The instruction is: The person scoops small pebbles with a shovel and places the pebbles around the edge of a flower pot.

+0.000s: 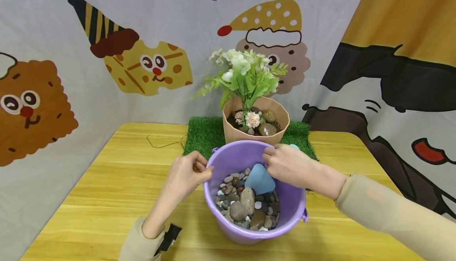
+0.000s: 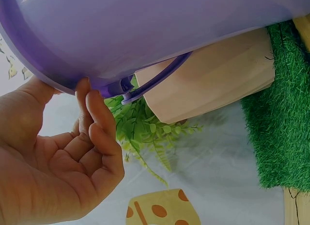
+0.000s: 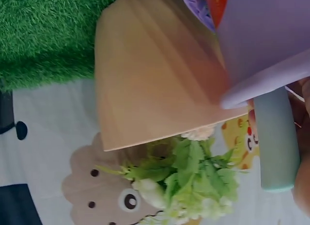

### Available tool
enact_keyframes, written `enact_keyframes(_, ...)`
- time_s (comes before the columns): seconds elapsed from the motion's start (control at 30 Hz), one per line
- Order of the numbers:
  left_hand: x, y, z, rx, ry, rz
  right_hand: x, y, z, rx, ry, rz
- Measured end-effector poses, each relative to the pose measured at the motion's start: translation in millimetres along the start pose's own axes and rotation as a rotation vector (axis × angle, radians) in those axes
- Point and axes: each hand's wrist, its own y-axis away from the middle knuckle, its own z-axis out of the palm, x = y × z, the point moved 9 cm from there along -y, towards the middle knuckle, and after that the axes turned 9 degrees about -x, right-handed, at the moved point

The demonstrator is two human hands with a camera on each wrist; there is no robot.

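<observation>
A purple bucket [image 1: 290, 197] stands on the table, with pebbles [image 1: 238, 211] of mixed colours and sizes covering its bottom. At the left rim, my left hand [image 1: 185, 174] pinches the edge between thumb and fingers; the left wrist view has the fingertips against the bucket's outer side, close to the handle joint. My right hand [image 1: 290, 166] reaches over the far right rim and grips a toy shovel. The shovel's blue blade [image 1: 260, 180] leans down onto the pebbles, and its pale green handle [image 3: 277, 142] sticks out past the rim.
Behind the bucket, a peach flowerpot [image 1: 236, 135] holding stones and white-and-pink flowers [image 1: 242, 65] stands on a green turf mat [image 1: 203, 134]. A thin dark string [image 1: 164, 146] lies on the wooden table [image 1: 142, 142]. A cartoon-printed cloth [image 1: 160, 12] hangs behind.
</observation>
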Motion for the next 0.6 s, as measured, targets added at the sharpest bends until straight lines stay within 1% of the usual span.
enact_keyframes(0.33, -0.1, -0.1, 0.3, -0.007, 0.007, -0.007, 10.1, 3.7, 8.7, 0.035, -0.181, -0.017)
enact_keyframes(0.47, -0.4, 0.0, 0.4, -0.01, 0.008, -0.011, 10.7, 3.6, 9.9, 0.037, -0.207, -0.055)
enact_keyframes(0.6, -0.5, -0.1, 0.6, -0.009, 0.004, -0.011, 9.7, 3.9, 10.1, 0.034, -0.205, -0.093)
